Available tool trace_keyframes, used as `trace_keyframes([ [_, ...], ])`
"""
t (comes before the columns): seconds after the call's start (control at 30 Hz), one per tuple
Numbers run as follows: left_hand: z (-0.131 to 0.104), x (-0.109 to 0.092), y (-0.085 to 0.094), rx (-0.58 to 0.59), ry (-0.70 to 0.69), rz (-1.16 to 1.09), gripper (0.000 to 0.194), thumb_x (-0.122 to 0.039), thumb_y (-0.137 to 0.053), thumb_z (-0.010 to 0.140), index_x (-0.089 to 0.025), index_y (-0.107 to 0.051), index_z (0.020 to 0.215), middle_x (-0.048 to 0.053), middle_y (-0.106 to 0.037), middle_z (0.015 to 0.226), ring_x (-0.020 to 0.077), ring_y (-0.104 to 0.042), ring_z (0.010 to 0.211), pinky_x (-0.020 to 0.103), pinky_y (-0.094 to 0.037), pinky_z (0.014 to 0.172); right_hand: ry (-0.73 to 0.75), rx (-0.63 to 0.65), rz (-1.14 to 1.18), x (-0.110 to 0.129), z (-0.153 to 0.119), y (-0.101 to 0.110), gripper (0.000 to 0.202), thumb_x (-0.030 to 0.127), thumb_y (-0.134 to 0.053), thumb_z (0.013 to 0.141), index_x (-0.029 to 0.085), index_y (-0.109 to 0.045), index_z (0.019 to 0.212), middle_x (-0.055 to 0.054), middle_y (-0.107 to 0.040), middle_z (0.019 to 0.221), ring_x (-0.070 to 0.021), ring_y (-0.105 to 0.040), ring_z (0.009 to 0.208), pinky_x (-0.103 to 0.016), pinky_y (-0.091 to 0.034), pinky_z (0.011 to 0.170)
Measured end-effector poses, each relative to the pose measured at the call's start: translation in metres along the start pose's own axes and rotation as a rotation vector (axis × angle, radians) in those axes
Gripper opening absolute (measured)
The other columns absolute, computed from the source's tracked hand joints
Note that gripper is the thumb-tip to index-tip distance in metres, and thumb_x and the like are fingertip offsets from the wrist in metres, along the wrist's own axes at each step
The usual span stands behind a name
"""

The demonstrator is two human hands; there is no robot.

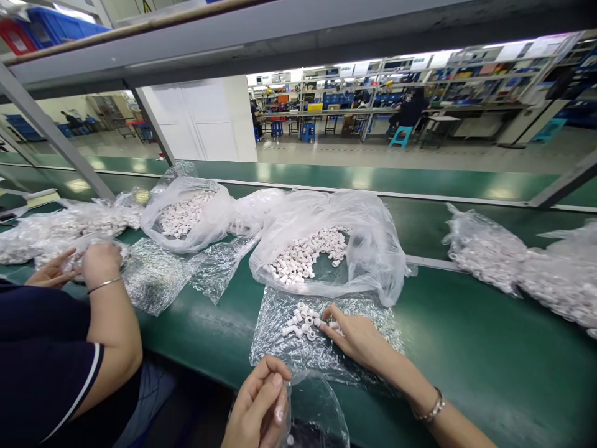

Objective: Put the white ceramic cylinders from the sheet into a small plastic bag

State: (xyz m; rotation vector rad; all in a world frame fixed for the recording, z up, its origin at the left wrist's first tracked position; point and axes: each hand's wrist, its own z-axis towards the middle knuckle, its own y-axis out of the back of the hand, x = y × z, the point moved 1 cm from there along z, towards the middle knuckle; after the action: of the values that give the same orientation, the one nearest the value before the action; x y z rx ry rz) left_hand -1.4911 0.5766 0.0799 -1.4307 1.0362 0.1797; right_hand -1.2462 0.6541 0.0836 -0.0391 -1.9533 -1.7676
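At the bottom centre, my left hand (pixel 261 404) pinches the edge of a clear plastic bag (pixel 321 404) hanging over the table's front edge. My right hand (pixel 357 336), with a bracelet on its wrist, reaches in from the right; its thumb and fingers close around white fittings at the right side of a small pile (pixel 303 322). That pile lies on a crinkled clear plastic sheet (pixel 275 339). Just behind the sheet, a large open plastic bag (pixel 373 249) holds many more white fittings (pixel 303 252).
A co-worker (pixel 41 361) at the left handles a bag of fittings. Another open bag (pixel 219 218) stands back left, and filled bags (pixel 489 249) lie at the right. The green table (pixel 466 348) has a metal shelf frame (pixel 280 43) above.
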Motion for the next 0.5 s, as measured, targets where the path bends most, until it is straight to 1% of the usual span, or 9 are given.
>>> trace_keyframes([
  [0.07,0.000,-0.001,-0.002,0.011,-0.001,0.000,0.027,-0.044,-0.061,0.093,-0.017,-0.060,0.093,-0.009,-0.045,0.053,-0.0011,-0.017,0.030,0.015,-0.015,0.031,0.035,0.005,-0.068,-0.002,0.000,-0.006,0.020,0.038,-0.039,0.102,0.021,-0.049,0.107,-0.003,-0.068,0.070,-0.0216,-0.056,0.052,-0.029,-0.027,0.050],
  [0.13,0.000,-0.002,-0.004,0.009,0.003,-0.008,0.027,-0.044,-0.061,0.093,-0.017,-0.060,0.092,-0.009,-0.045,0.053,-0.0011,-0.018,0.030,0.015,-0.016,0.032,0.039,0.010,-0.096,-0.004,0.000,-0.008,0.020,0.037,-0.039,0.102,0.021,-0.050,0.104,-0.005,-0.068,0.072,-0.0224,-0.057,0.054,-0.029,-0.028,0.051],
  [0.23,-0.001,-0.004,-0.006,-0.013,0.010,-0.010,0.028,-0.045,-0.063,0.091,-0.017,-0.060,0.091,-0.008,-0.045,0.054,-0.0009,-0.019,0.030,0.015,-0.018,0.032,-0.005,0.028,-0.025,-0.003,0.000,0.000,0.022,0.040,-0.041,0.101,0.021,-0.052,0.100,-0.003,-0.064,0.069,-0.0216,-0.055,0.055,-0.030,-0.031,0.053],
  [0.3,-0.002,-0.004,-0.005,-0.023,0.011,-0.005,0.029,-0.046,-0.064,0.091,-0.017,-0.060,0.091,-0.009,-0.045,0.053,-0.0006,-0.018,0.030,0.015,-0.018,0.032,-0.047,0.046,0.110,0.003,-0.002,0.014,0.025,0.044,-0.043,0.101,0.022,-0.054,0.098,-0.002,-0.064,0.072,-0.0209,-0.055,0.060,-0.030,-0.035,0.056],
  [0.37,-0.002,-0.004,-0.004,-0.033,0.005,0.001,0.029,-0.046,-0.064,0.090,-0.018,-0.060,0.091,-0.009,-0.044,0.052,-0.0003,-0.017,0.030,0.015,-0.017,0.032,-0.051,0.080,0.284,0.014,-0.007,0.034,0.028,0.047,-0.044,0.101,0.023,-0.056,0.096,-0.003,-0.066,0.082,-0.0207,-0.057,0.070,-0.031,-0.040,0.063],
  [0.43,-0.002,-0.004,-0.002,-0.046,0.006,0.009,0.029,-0.046,-0.065,0.089,-0.018,-0.059,0.090,-0.009,-0.043,0.050,-0.0001,-0.016,0.031,0.015,-0.016,0.034,-0.004,0.128,0.418,0.032,-0.015,0.055,0.027,0.047,-0.045,0.101,0.024,-0.059,0.095,-0.003,-0.067,0.092,-0.0200,-0.059,0.079,-0.031,-0.042,0.069],
  [0.5,-0.001,-0.003,-0.001,-0.062,0.015,0.010,0.032,-0.048,-0.069,0.086,-0.018,-0.059,0.089,-0.009,-0.043,0.050,0.0000,-0.017,0.033,0.014,-0.016,0.036,0.091,0.209,0.443,0.053,-0.025,0.070,0.020,0.043,-0.052,0.099,0.025,-0.061,0.096,-0.001,-0.067,0.092,-0.0183,-0.060,0.080,-0.028,-0.043,0.069],
])
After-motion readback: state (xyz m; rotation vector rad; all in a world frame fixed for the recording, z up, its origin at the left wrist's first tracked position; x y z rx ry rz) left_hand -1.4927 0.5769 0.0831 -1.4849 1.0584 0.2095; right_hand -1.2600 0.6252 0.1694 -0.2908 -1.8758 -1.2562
